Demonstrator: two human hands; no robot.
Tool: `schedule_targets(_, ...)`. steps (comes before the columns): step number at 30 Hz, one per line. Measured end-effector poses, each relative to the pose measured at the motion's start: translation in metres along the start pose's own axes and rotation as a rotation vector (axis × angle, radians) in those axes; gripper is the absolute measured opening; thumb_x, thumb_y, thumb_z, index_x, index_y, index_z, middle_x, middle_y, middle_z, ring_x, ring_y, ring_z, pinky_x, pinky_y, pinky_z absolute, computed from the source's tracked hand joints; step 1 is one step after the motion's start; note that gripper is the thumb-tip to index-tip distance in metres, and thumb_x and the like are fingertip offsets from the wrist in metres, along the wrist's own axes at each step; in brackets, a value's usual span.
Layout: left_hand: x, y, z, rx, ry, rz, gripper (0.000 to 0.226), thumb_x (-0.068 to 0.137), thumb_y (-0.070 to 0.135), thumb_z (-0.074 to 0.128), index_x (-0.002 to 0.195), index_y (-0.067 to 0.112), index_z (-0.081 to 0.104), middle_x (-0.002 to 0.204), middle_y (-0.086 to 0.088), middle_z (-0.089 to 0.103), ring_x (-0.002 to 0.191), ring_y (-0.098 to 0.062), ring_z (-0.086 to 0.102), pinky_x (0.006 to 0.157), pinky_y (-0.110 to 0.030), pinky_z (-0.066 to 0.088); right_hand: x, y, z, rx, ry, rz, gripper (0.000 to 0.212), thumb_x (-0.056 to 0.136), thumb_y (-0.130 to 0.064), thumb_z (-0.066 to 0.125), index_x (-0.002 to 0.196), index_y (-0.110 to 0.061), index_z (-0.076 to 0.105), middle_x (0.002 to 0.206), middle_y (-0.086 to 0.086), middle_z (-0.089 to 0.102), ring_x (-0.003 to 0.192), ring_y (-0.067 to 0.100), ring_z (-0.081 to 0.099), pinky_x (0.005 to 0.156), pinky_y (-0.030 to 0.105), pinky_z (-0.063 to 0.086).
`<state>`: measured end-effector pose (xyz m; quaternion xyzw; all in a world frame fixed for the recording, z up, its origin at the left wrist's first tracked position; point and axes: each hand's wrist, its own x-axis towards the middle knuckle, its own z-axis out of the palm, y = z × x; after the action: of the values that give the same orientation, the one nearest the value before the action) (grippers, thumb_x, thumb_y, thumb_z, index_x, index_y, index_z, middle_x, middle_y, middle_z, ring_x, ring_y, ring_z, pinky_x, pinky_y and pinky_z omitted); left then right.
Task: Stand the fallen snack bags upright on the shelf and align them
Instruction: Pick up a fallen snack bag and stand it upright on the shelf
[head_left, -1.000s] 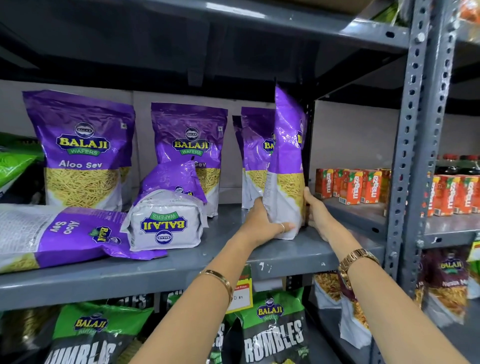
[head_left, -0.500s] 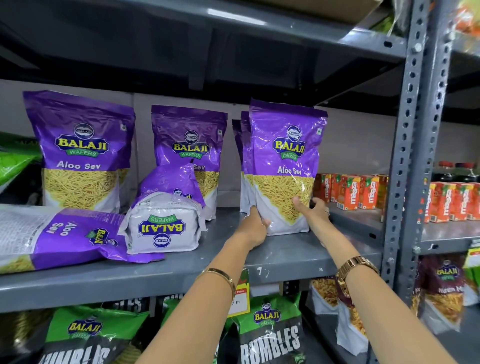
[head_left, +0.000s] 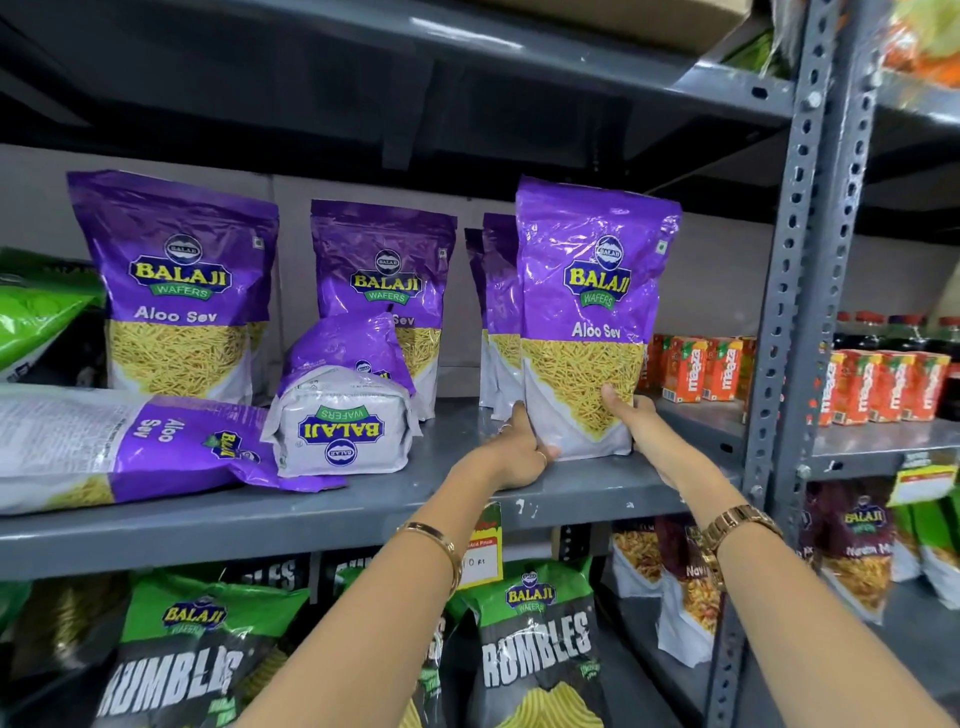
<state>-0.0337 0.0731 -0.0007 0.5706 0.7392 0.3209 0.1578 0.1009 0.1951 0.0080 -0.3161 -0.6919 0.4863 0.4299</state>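
Observation:
A purple Aloo Sev bag (head_left: 587, 291) stands upright at the right end of the grey shelf (head_left: 363, 512), facing me. My left hand (head_left: 519, 447) grips its lower left corner. My right hand (head_left: 626, 410) holds its lower right side. Two more purple bags (head_left: 498, 301) stand right behind it. Upright bags stand at the left (head_left: 176, 280) and in the middle (head_left: 384, 270). One bag (head_left: 130, 447) lies flat on its side at the left. Another fallen bag (head_left: 348, 410) lies with its bottom toward me, leaning against the middle bag.
A grey perforated upright post (head_left: 800, 312) stands just right of the held bag. Orange juice cartons (head_left: 706, 369) fill the neighbouring shelf. Green Rumbles bags (head_left: 535, 639) sit on the shelf below. A green bag (head_left: 31, 317) pokes in at the far left.
The held bag turned from side-on to face the front and was pushed back against the bags behind it. Both hands slid down to its lower corners.

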Motion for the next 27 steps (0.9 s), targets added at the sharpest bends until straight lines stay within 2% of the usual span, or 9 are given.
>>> schedule_targets(4, -0.012, 0.004, 0.004, 0.033, -0.011, 0.031, 0.082, 0.094, 0.032, 0.043, 0.143, 0.015, -0.021, 0.158, -0.013, 0.004, 0.142, -0.033, 0.015, 0.116, -0.041, 0.021, -0.009, 0.005, -0.009, 0.004, 0.024, -0.029, 0.078, 0.082, -0.052, 0.052, 0.141, -0.007, 0.026, 0.144, 0.011, 0.044, 0.130, 0.028, 0.042, 0.107, 0.038, 0.032)
schedule_targets(8, -0.014, 0.003, 0.005, 0.037, -0.016, 0.057, 0.083, 0.093, 0.034, 0.043, 0.144, 0.017, -0.020, 0.158, -0.013, 0.006, 0.140, -0.034, 0.023, 0.112, -0.044, 0.030, -0.012, 0.010, -0.010, -0.003, 0.049, -0.070, 0.074, 0.085, -0.052, 0.050, 0.140, -0.009, 0.027, 0.143, 0.009, 0.044, 0.131, 0.027, 0.040, 0.101, 0.037, 0.031)
schedule_targets(10, -0.016, 0.002, 0.003, -0.032, 0.013, 0.074, 0.084, 0.092, 0.033, 0.047, 0.145, 0.017, -0.015, 0.158, -0.010, 0.008, 0.141, -0.032, 0.021, 0.114, -0.042, 0.027, -0.016, 0.008, -0.006, 0.012, 0.079, -0.095, 0.072, 0.084, -0.051, 0.051, 0.139, -0.010, 0.030, 0.142, 0.007, 0.045, 0.130, 0.026, 0.041, 0.102, 0.037, 0.031)
schedule_targets(14, -0.027, 0.003, -0.003, -0.267, 0.198, 0.096, 0.071, 0.089, 0.023, 0.053, 0.146, 0.014, 0.012, 0.156, -0.010, 0.017, 0.142, -0.027, 0.019, 0.113, -0.036, 0.021, -0.039, 0.008, 0.004, -0.041, 0.367, -0.298, 0.070, 0.087, -0.038, 0.056, 0.144, -0.011, 0.024, 0.150, 0.009, 0.034, 0.138, 0.025, 0.032, 0.114, 0.039, 0.024)
schedule_targets(17, -0.041, -0.003, -0.018, -0.183, 0.463, 0.228, 0.055, 0.090, 0.009, 0.049, 0.141, 0.007, 0.029, 0.152, -0.014, 0.027, 0.141, -0.025, 0.023, 0.111, -0.025, 0.015, -0.060, 0.005, 0.014, -0.183, 0.619, -0.583, 0.045, 0.088, -0.024, 0.052, 0.127, -0.003, 0.044, 0.130, 0.018, 0.050, 0.120, 0.032, 0.047, 0.103, 0.042, 0.037)
schedule_targets(19, -0.051, -0.006, -0.038, -0.102, 0.618, 0.315, 0.051, 0.089, 0.002, 0.047, 0.138, 0.005, 0.035, 0.149, -0.015, 0.034, 0.140, -0.025, 0.024, 0.110, -0.023, 0.014, -0.069, -0.011, 0.025, -0.321, 0.595, -0.768, 0.034, 0.087, -0.020, 0.047, 0.110, 0.003, 0.053, 0.109, 0.022, 0.059, 0.100, 0.036, 0.055, 0.089, 0.044, 0.045)
schedule_targets(22, -0.066, -0.007, -0.076, -0.020, 0.809, 0.340, 0.044, 0.086, -0.001, 0.045, 0.129, 0.004, 0.045, 0.134, -0.018, 0.050, 0.131, -0.031, 0.037, 0.107, -0.036, 0.028, -0.074, -0.038, 0.053, -0.479, 0.452, -0.944, 0.029, 0.084, -0.016, 0.043, 0.095, 0.005, 0.060, 0.087, 0.022, 0.065, 0.080, 0.032, 0.059, 0.075, 0.031, 0.043)
schedule_targets(24, -0.078, -0.011, -0.100, 0.029, 0.900, 0.298, 0.043, 0.084, 0.000, 0.047, 0.126, 0.002, 0.047, 0.127, -0.020, 0.055, 0.123, -0.033, 0.043, 0.103, -0.041, 0.036, -0.077, -0.054, 0.077, -0.471, 0.376, -0.924, 0.021, 0.082, -0.012, 0.049, 0.094, 0.001, 0.061, 0.081, 0.019, 0.065, 0.073, 0.026, 0.056, 0.069, 0.024, 0.035)
schedule_targets(27, -0.090, -0.031, -0.131, 0.099, 0.929, 0.114, 0.047, 0.083, 0.006, 0.052, 0.128, -0.003, 0.043, 0.131, -0.023, 0.051, 0.123, -0.035, 0.044, 0.102, -0.041, 0.033, -0.073, -0.066, 0.111, -0.290, 0.250, -0.664, 0.019, 0.085, -0.016, 0.055, 0.100, -0.006, 0.061, 0.083, 0.009, 0.064, 0.077, 0.022, 0.057, 0.072, 0.032, 0.042)
